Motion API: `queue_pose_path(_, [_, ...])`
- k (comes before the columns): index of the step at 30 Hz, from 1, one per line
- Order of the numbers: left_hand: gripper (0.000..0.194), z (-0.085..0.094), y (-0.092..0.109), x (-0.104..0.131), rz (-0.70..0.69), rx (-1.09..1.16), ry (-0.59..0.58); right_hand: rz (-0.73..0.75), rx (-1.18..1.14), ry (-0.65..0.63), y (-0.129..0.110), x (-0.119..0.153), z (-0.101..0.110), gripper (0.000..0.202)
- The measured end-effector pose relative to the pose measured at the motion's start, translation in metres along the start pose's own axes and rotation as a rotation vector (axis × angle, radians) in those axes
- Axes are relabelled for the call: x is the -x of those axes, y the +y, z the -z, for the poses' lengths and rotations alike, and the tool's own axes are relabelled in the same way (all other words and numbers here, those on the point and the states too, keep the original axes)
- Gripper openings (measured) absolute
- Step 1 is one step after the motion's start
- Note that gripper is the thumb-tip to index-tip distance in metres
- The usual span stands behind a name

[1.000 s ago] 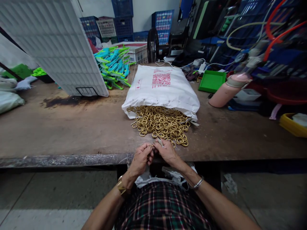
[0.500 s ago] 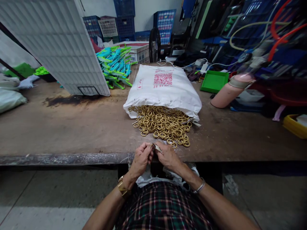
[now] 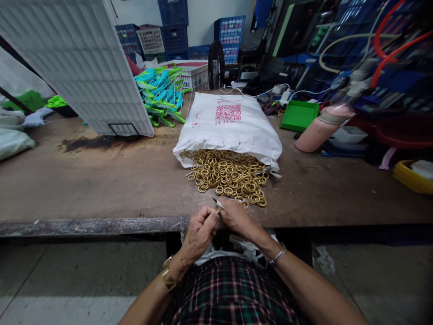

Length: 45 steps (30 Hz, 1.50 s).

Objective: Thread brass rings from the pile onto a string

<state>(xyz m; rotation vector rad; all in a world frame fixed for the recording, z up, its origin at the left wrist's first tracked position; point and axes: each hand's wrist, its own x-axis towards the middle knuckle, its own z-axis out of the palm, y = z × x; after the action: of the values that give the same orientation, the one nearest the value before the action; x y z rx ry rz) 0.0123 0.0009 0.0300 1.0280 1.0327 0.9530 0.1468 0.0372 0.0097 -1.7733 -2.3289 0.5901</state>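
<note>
My left hand (image 3: 202,229) pinches a small gold-coloured ring (image 3: 218,211), and my right hand (image 3: 236,216) grips a thin, pale, dark-tipped tool (image 3: 219,204) just beside it. Beyond both hands, loose gold-coloured rings (image 3: 232,176) spill from a white printed sack (image 3: 209,133) onto the brown counter (image 3: 101,189).
</note>
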Motion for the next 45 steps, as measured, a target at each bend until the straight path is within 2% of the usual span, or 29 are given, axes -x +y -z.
queue_pose_path(3, [0.034, -0.001, 0.009, 0.005, 0.037, 0.179, -0.07, -0.039, 0.049, 0.022, -0.003, -0.003, 0.001, 0.018])
queue_pose_path(8, [0.032, 0.007, 0.004, -0.002, 0.125, 0.444, -0.031, -0.147, 0.158, 0.193, -0.003, -0.012, 0.009, 0.02])
queue_pose_path(16, [0.025, 0.013, -0.001, -0.004, 0.184, 0.515, -0.02, -0.225, 0.297, 0.15, -0.005, -0.027, 0.013, 0.018])
queue_pose_path(19, [0.029, 0.016, -0.001, -0.005, 0.235, 0.565, -0.041, -0.246, 0.29, 0.144, -0.005, -0.029, 0.013, 0.02])
queue_pose_path(22, [0.025, 0.019, -0.003, -0.007, 0.258, 0.61, -0.05, -0.254, 0.253, 0.141, -0.005, -0.03, 0.016, 0.022])
queue_pose_path(28, [0.024, 0.021, -0.01, -0.013, 0.263, 0.649, 0.039, -0.232, 0.175, 0.186, -0.003, -0.026, 0.013, 0.02])
queue_pose_path(31, [0.028, 0.02, -0.012, -0.014, 0.201, 0.517, 0.065, -0.202, 0.054, 0.214, -0.001, -0.021, 0.008, 0.018])
queue_pose_path(34, [0.031, 0.016, -0.014, -0.014, 0.095, 0.197, 0.142, -0.215, -0.17, 0.227, 0.0, -0.016, 0.005, 0.013])
queue_pose_path(37, [0.024, 0.013, -0.013, -0.014, -0.036, -0.094, 0.2, -0.204, -0.405, 0.209, -0.001, -0.013, 0.006, 0.008])
queue_pose_path(41, [0.016, 0.012, -0.014, -0.014, -0.261, -0.308, 0.143, -0.172, -0.575, 0.174, -0.001, -0.011, 0.011, 0.009])
queue_pose_path(45, [0.022, 0.016, -0.018, -0.017, -0.366, -0.417, 0.064, -0.188, -0.747, 0.135, 0.0, -0.008, 0.012, 0.01])
